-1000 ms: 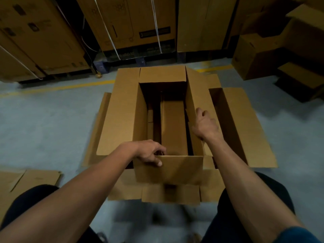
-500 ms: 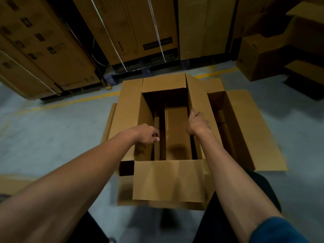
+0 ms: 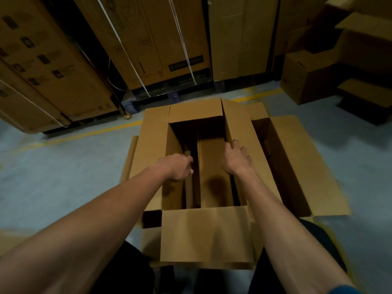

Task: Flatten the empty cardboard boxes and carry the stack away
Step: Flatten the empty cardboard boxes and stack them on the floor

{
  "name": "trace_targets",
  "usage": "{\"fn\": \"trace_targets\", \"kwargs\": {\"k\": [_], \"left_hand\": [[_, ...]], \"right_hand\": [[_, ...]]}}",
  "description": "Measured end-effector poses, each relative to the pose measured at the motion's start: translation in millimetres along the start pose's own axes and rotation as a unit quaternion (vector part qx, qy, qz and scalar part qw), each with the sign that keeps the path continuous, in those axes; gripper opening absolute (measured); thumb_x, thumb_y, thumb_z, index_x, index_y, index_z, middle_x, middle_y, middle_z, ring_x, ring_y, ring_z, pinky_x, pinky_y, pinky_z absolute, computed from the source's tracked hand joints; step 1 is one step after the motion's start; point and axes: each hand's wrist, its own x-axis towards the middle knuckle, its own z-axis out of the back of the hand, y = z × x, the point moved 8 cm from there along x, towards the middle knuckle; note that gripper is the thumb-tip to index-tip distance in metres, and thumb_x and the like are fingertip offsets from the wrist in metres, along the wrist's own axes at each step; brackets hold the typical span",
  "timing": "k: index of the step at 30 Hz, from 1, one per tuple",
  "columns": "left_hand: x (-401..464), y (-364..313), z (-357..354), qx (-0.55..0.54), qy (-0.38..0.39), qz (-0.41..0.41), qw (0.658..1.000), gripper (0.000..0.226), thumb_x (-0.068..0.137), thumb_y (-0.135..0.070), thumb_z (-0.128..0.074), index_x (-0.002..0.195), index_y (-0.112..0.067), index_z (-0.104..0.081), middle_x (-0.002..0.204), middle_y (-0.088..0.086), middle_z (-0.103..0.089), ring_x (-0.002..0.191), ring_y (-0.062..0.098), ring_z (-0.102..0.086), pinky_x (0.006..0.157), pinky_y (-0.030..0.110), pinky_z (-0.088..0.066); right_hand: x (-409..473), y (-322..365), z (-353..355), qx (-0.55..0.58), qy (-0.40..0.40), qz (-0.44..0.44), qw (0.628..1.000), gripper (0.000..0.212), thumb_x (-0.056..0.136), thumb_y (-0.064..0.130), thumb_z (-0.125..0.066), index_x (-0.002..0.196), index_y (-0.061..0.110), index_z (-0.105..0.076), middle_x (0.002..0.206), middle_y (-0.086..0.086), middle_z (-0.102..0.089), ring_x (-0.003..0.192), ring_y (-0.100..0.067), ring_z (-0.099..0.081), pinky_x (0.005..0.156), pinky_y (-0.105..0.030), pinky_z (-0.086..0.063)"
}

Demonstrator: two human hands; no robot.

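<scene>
An open brown cardboard box (image 3: pixel 203 234) stands on the grey floor in front of me, its flaps spread outward and folded cardboard pieces upright inside. My left hand (image 3: pixel 178 169) reaches over the left wall and its fingers curl round the top of a narrow upright cardboard strip (image 3: pixel 192 187) inside. My right hand (image 3: pixel 237 159) rests on the box's right wall (image 3: pixel 237 132), thumb inside and fingers over the edge. A second open box (image 3: pixel 297 164) lies right beside it. Flattened cardboard (image 3: pixel 130 158) lies under the left side.
Tall strapped cartons (image 3: pixel 152 43) line the back wall on pallets behind a yellow floor line (image 3: pixel 84 134). More brown boxes (image 3: pixel 307 77) are stacked at the back right. Another cardboard sheet (image 3: pixel 12 240) shows at the lower left edge. My dark trousers (image 3: pixel 127 270) are below.
My left hand left the near flap and moved forward into the box onto the upright strip. My right hand slid farther along the right wall. The near flap has dropped toward me.
</scene>
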Motion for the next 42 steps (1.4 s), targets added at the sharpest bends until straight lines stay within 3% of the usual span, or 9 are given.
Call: {"fn": "trace_targets", "kwargs": {"k": [8,13,16,18,21,25,29,35,42], "left_hand": [[104.4,11.1,6.4,-0.006,-0.030,-0.009,0.999,0.065,0.108,-0.042,-0.050,0.165,-0.020,-0.028,0.163,0.011,-0.041,0.144,0.036,-0.047,0.108,0.053,-0.050],[179.5,19.8,-3.1,-0.018,-0.018,-0.015,1.000,0.078,0.108,-0.041,-0.051,0.170,-0.020,-0.009,0.177,0.009,-0.012,0.160,0.035,-0.024,0.123,0.056,-0.035],[213.1,24.1,-7.7,-0.020,-0.010,-0.006,1.000,0.085,0.107,-0.039,-0.052,0.170,-0.022,0.001,0.178,0.006,0.008,0.158,0.040,-0.024,0.121,0.059,-0.036],[222.0,26.0,3.8,-0.047,-0.046,0.014,0.998,0.088,0.106,-0.038,-0.054,0.170,-0.023,0.004,0.178,0.006,0.008,0.154,0.043,-0.030,0.117,0.059,-0.040],[224.5,31.3,39.4,-0.080,-0.164,0.027,0.983,0.087,0.101,-0.033,-0.059,0.168,-0.018,-0.005,0.172,0.010,-0.013,0.148,0.042,-0.033,0.112,0.059,-0.044],[244.2,49.2,79.0,-0.109,-0.225,0.045,0.967,0.101,0.099,-0.027,-0.065,0.169,-0.023,0.008,0.178,0.004,0.011,0.161,0.039,-0.010,0.123,0.060,-0.033],[279.4,60.9,109.6,-0.139,-0.200,0.042,0.969,0.107,0.101,-0.023,-0.064,0.167,-0.028,0.020,0.174,-0.003,0.028,0.162,0.042,0.000,0.125,0.063,-0.025],[332.9,62.9,102.2,-0.125,-0.073,0.047,0.988,0.119,0.097,-0.041,-0.075,0.165,-0.039,0.023,0.178,0.005,0.003,0.159,0.049,0.003,0.124,0.071,-0.014],[330.4,71.3,94.3,-0.106,-0.079,0.011,0.991,0.117,0.096,-0.041,-0.074,0.166,-0.034,0.019,0.177,0.008,0.005,0.160,0.045,0.008,0.125,0.071,-0.011]], "right_hand": [[21.2,1.3,-4.9,-0.085,-0.021,0.013,0.996,0.080,0.099,0.006,-0.063,0.166,0.017,-0.021,0.175,-0.016,0.022,0.160,-0.051,0.001,0.126,-0.067,-0.022],[39.4,-8.2,-11.5,-0.082,-0.057,0.018,0.995,0.072,0.098,0.015,-0.067,0.160,0.019,-0.031,0.174,-0.014,0.024,0.161,-0.048,0.003,0.125,-0.069,-0.021],[46.9,-9.8,-15.5,-0.077,-0.070,0.009,0.995,0.068,0.097,0.014,-0.070,0.156,0.019,-0.036,0.172,-0.016,0.030,0.161,-0.049,0.004,0.126,-0.069,-0.019],[50.2,-9.0,-15.7,-0.072,-0.076,0.008,0.995,0.064,0.096,0.011,-0.071,0.151,0.018,-0.040,0.172,-0.017,0.028,0.161,-0.049,0.003,0.126,-0.069,-0.019],[50.7,-8.4,-14.3,-0.071,-0.080,0.009,0.994,0.057,0.098,0.008,-0.068,0.149,0.017,-0.043,0.174,-0.017,0.023,0.161,-0.049,0.002,0.126,-0.070,-0.020],[47.7,-7.9,-13.3,-0.079,-0.079,0.010,0.994,0.056,0.096,0.004,-0.070,0.145,0.016,-0.047,0.174,-0.017,0.022,0.161,-0.048,0.004,0.125,-0.070,-0.021],[44.7,-6.6,-14.1,-0.072,-0.077,0.005,0.994,0.048,0.093,0.002,-0.071,0.135,0.014,-0.051,0.174,-0.016,0.022,0.162,-0.048,0.003,0.126,-0.069,-0.022],[49.2,-6.6,-17.0,-0.060,-0.079,0.007,0.995,0.042,0.094,0.005,-0.073,0.130,0.015,-0.053,0.175,-0.015,0.022,0.162,-0.045,0.001,0.125,-0.067,-0.026],[50.1,-9.6,-16.4,-0.035,-0.090,0.017,0.995,0.043,0.093,-0.002,-0.069,0.130,0.015,-0.054,0.175,-0.013,0.021,0.163,-0.044,0.001,0.126,-0.066,-0.026]]}}
